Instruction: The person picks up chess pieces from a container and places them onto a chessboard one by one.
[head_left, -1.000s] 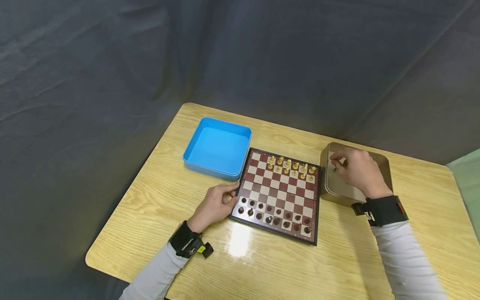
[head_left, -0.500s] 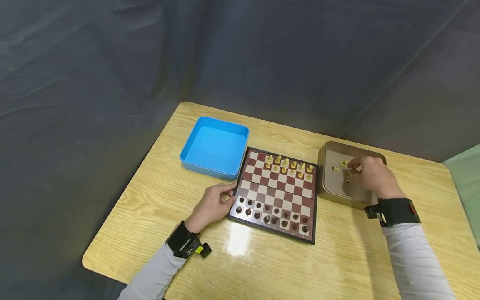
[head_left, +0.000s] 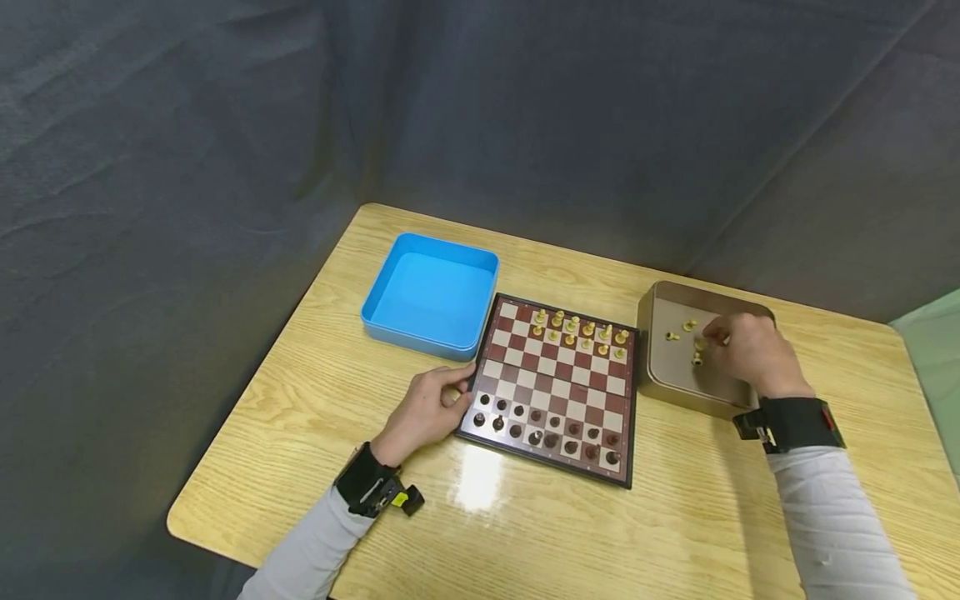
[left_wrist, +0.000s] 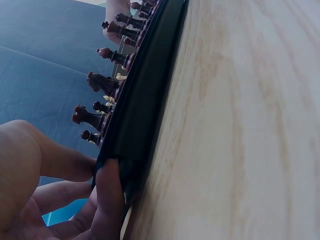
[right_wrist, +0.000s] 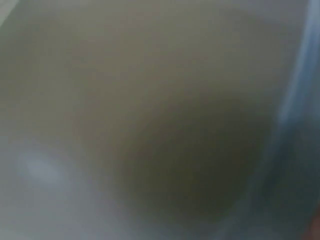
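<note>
A magnetic-style chessboard [head_left: 566, 377] lies on the table with pale yellow pieces [head_left: 572, 323] along its far side and dark brown pieces [head_left: 551, 440] along its near side. My left hand [head_left: 426, 410] pinches the board's left edge between thumb and fingers. In the left wrist view, the fingers [left_wrist: 110, 192] grip the black board edge [left_wrist: 142, 115], close to a dark rook [left_wrist: 87, 117]. Inside the metal tin [head_left: 678, 392], my right hand [head_left: 753, 354] has its fingers bent down beside a pale chess piece [head_left: 700, 342]; whether they hold it is unclear. The right wrist view is blurred.
Left of the board stands a blue tray [head_left: 431, 296], with nothing visible in it. Several pale pieces lie in the tin, among them a chess piece [head_left: 672, 337] on its side. Dark cloth [head_left: 525, 142] hangs behind the wooden table [head_left: 300, 400].
The right hand has moved rightward and a little nearer within the tin, uncovering pale pieces there. During the last half second it has barely moved. The left hand keeps its grip on the board.
</note>
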